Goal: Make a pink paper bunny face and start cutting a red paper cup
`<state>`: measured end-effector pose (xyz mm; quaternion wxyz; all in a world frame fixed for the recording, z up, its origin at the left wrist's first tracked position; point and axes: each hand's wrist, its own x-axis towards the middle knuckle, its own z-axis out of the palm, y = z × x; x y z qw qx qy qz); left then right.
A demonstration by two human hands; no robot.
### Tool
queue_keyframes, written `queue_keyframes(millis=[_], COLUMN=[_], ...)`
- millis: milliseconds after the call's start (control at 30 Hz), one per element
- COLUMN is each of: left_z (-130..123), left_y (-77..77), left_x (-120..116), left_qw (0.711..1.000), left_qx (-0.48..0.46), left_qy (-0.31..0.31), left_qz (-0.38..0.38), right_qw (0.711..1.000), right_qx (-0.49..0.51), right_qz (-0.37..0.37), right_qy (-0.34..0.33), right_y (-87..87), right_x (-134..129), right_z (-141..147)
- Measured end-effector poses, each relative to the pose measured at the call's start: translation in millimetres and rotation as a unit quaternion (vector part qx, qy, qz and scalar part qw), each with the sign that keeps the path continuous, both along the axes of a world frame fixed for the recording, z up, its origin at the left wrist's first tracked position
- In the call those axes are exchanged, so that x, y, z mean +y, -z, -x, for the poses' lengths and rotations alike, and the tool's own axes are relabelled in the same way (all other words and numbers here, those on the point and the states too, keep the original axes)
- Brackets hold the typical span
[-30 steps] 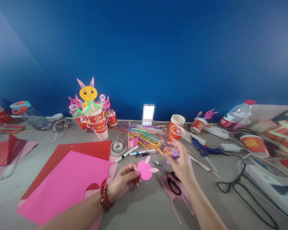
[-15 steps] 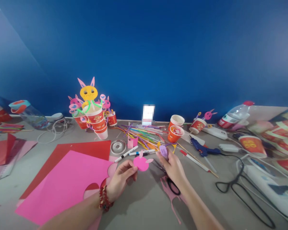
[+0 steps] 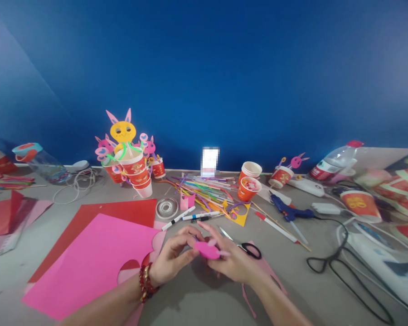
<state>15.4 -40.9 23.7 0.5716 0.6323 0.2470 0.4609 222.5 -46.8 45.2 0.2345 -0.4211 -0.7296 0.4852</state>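
A round pink paper cutout with light pink ears is between my two hands, tilted and seen at a slant. My left hand pinches its left edge. My right hand is at its right side, fingers curled around and behind it, so its grip is partly hidden. Black-handled scissors lie just beyond my right hand, beside pink paper scraps. Several markers rest beyond my hands. A yellow paper scrap with cut holes lies behind the scissors.
Pink paper overlaps red paper on the left. Stacked decorated cups stand behind it. Colored sticks lie at the back centre. On the right are a blue glue gun, its black cable, a bottle and cups.
My right hand has moved left and down to the pink cutout, which is now tilted. The purple piece it held is no longer visible. The scissors and nearby scrap have shifted right.
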Motion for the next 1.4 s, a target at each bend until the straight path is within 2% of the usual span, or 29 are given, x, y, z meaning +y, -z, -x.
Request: queue_keyframes(millis=[67,133,200,267,367,500,600,700,767,833,900,967,1067,1167,1233,1300,1400], left_z=[-2.4,-5.1,-7.4,-8.0,-5.0,-1.5,-4.9,-7.2,-2.7,6.1,13.7,14.0,-0.4,-17.6,-23.8,-25.7,-24.5], left_y=[7.4,12.6,14.6,14.2,11.8,9.1,4.3,-7.3,-18.9,-31.1,-39.9,-41.0,-26.1,-2.5,9.9,17.3,20.7], left_x=[2.0,2.4,1.1,-1.2,-3.8,-3.0,1.1,13.9,28.9,44.6,54.0,52.4,33.3,12.4,5.2,3.3,3.8], left_qw=[0.996,0.986,0.977,0.971,0.958,0.923,0.91,0.917,0.925,0.92,0.913,0.927,0.951,0.953,0.952,0.955,0.958], left_qx=[-0.008,0.001,0.027,0.061,0.154,0.265,0.295,0.278,0.227,0.165,0.145,0.102,0.07,0.06,0.038,0.004,-0.041], left_qy=[-0.081,-0.161,-0.21,-0.233,-0.23,-0.234,-0.246,-0.256,-0.29,-0.352,-0.377,-0.361,-0.286,-0.255,-0.25,-0.235,-0.212], left_qz=[0.03,0.051,0.034,-0.01,-0.079,-0.151,-0.157,-0.128,-0.089,-0.053,-0.048,-0.005,0.098,0.15,0.17,0.181,0.19], right_qw=[0.998,0.996,0.993,0.985,0.967,0.96,0.977,0.997,0.987,0.976,0.974,0.969,0.937,0.9,0.887,0.89,0.913], right_qx=[0.03,0.069,0.106,0.129,0.168,0.179,0.143,0.049,-0.017,-0.037,0.005,0.095,0.215,0.236,0.228,0.231,0.249], right_qz=[0.061,0.055,0.05,0.109,0.194,0.216,0.158,-0.014,-0.119,-0.162,-0.149,-0.119,-0.137,-0.22,-0.249,-0.232,-0.163], right_qy=[0.019,0.03,0.03,0.02,0.002,-0.004,0.009,0.063,0.107,0.143,0.171,0.193,0.239,0.294,0.316,0.317,0.279], right_y=[2.5,7.0,13.0,19.4,25.5,24.8,20.8,15.8,13.3,11.7,10.6,9.6,8.2,7.1,7.0,7.5,9.6], right_x=[1.2,0.5,-2.1,-5.5,-9.4,-13.5,-19.3,-24.9,-25.8,-23.8,-20.1,-16.6,-13.4,-11.8,-11.2,-11.6,-14.6], right_z=[3.0,9.0,16.8,24.3,31.9,36.1,36.4,33.4,29.5,25.1,20.7,16.4,9.1,1.8,-0.8,-0.2,5.2])
